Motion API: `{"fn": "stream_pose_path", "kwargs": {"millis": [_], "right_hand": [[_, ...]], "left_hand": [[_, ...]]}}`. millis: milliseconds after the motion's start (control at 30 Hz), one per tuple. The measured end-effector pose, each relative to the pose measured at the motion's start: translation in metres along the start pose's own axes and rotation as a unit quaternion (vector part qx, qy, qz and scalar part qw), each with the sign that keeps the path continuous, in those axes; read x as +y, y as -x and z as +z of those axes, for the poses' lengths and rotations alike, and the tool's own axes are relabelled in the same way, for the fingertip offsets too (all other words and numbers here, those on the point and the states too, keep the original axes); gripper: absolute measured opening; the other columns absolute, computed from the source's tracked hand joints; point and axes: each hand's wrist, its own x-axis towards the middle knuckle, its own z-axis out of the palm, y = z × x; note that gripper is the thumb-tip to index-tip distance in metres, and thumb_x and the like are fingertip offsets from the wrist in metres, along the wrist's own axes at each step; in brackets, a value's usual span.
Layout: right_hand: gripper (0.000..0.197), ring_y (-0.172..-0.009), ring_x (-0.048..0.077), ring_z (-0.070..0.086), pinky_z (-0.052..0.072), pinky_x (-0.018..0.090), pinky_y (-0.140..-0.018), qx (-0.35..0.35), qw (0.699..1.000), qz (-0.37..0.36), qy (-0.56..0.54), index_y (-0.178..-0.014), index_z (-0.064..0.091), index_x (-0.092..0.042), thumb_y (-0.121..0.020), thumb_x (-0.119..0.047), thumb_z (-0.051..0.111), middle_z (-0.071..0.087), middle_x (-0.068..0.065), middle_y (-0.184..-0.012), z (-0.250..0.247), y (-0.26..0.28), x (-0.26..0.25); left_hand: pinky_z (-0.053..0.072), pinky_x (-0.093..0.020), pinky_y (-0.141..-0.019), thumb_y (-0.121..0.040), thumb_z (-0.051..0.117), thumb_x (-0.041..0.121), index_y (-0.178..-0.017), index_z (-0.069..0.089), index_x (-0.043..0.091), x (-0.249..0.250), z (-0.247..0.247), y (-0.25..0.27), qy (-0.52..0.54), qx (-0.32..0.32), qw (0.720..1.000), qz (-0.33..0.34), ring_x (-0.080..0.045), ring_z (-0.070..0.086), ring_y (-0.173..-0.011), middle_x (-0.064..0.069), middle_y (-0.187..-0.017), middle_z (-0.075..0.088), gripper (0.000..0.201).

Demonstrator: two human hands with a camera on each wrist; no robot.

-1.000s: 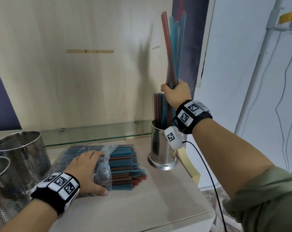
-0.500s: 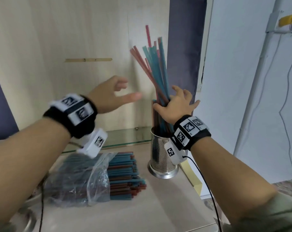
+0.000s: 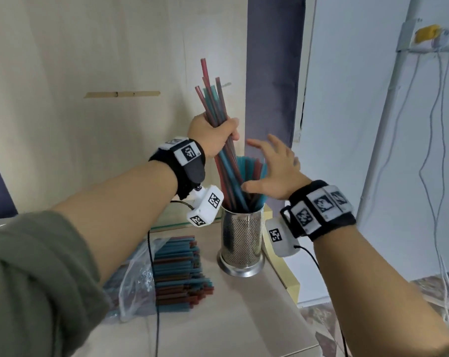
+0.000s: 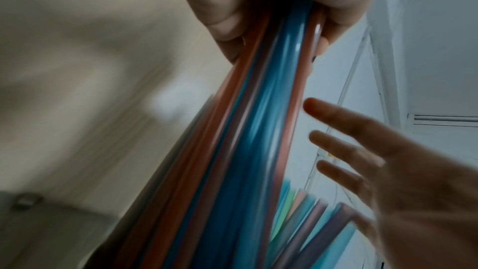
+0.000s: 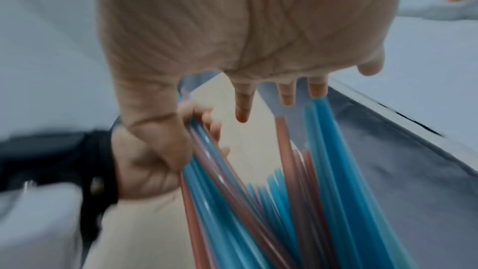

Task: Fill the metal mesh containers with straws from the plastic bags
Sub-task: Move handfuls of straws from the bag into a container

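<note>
Left hand (image 3: 214,136) gripping a bunch of straws (image 3: 214,104) standing in the mesh cup (image 3: 242,240), right hand (image 3: 276,173) open with fingers spread beside them, bag of straws (image 3: 151,274) on the table (image 3: 244,318).

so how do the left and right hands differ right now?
The left hand grips a tilted bundle of red and blue plastic straws in a fist; the right hand holds nothing, fingers spread. The left hand is higher; the right hand hovers by the straws standing in the perforated metal cylinder container. Both wear black wristbands.
</note>
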Motion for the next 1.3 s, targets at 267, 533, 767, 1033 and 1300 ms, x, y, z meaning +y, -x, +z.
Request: {"fn": "stream_pose_path", "kwargs": {"millis": [267, 533, 767, 1033, 1300], "right_hand": [[0.138, -0.144, 0.017, 0.026, 0.022, 0.039, -0.118, -0.049, 0.957, 0.042, -0.282, -0.153, -0.016, -0.03, -0.059, -0.024, 0.086, 0.021, 0.005, -0.159, 0.042, 0.02, 0.042], [0.125, -0.114, -0.009, 0.05, 0.038, -0.004, -0.083, -0.018, 0.932, -0.001, -0.363, -0.149, -0.03, -0.016, -0.081, 0.012, 0.071, 0.032, -0.009, -0.135, 0.059, 0.025, 0.036], [0.126, -0.101, -0.028, 0.05, 0.042, 0.007, -0.092, 0.034, 0.928, -0.007, -0.371, -0.149, -0.03, -0.016, -0.081, 0.011, 0.072, 0.037, -0.028, -0.125, 0.071, 0.027, 0.038], [0.109, -0.133, 0.025, 0.04, 0.034, 0.046, -0.113, 0.24, 0.947, 0.069, -0.201, -0.153, 0.015, -0.012, -0.067, -0.036, 0.079, 0.041, 0.009, -0.144, 0.068, 0.069, 0.004], [0.056, -0.118, 0.015, 0.05, 0.041, 0.029, -0.102, -0.163, 0.981, -0.104, -0.033, -0.133, 0.05, -0.019, -0.084, -0.036, 0.072, 0.053, -0.001, -0.127, 0.115, 0.1, -0.054]], "left_hand": [[0.05, -0.037, -0.091, -0.073, 0.069, 0.042, -0.068, 0.052, 0.033, -0.037, 0.035, 0.035, -0.147, 0.029, 0.989, -0.008, -0.019, 0.059, -0.104, 0.002, -0.102, 0.066, 0.02], [0.031, -0.042, -0.11, -0.068, 0.073, 0.063, -0.125, 0.051, 0.032, -0.051, 0.029, 0.033, -0.238, -0.009, 0.971, -0.027, -0.023, 0.029, -0.135, 0.005, -0.144, 0.036, 0.069], [0.029, -0.043, -0.113, -0.048, 0.073, 0.077, -0.144, 0.027, 0.031, -0.059, -0.019, 0.04, -0.209, -0.092, 0.972, -0.057, -0.022, 0.027, -0.14, 0.0, -0.151, 0.03, 0.116], [0.028, -0.047, -0.112, -0.062, 0.067, 0.078, -0.148, 0.014, 0.029, -0.092, -0.12, 0.102, -0.459, -0.259, 0.847, -0.07, -0.026, 0.026, -0.139, -0.003, -0.153, 0.026, 0.112], [0.023, -0.045, -0.117, -0.028, 0.063, 0.093, -0.15, 0.007, 0.035, -0.152, -0.177, 0.158, -0.557, -0.322, 0.75, -0.154, -0.023, 0.022, -0.143, 0.002, -0.155, 0.022, 0.146]]}}
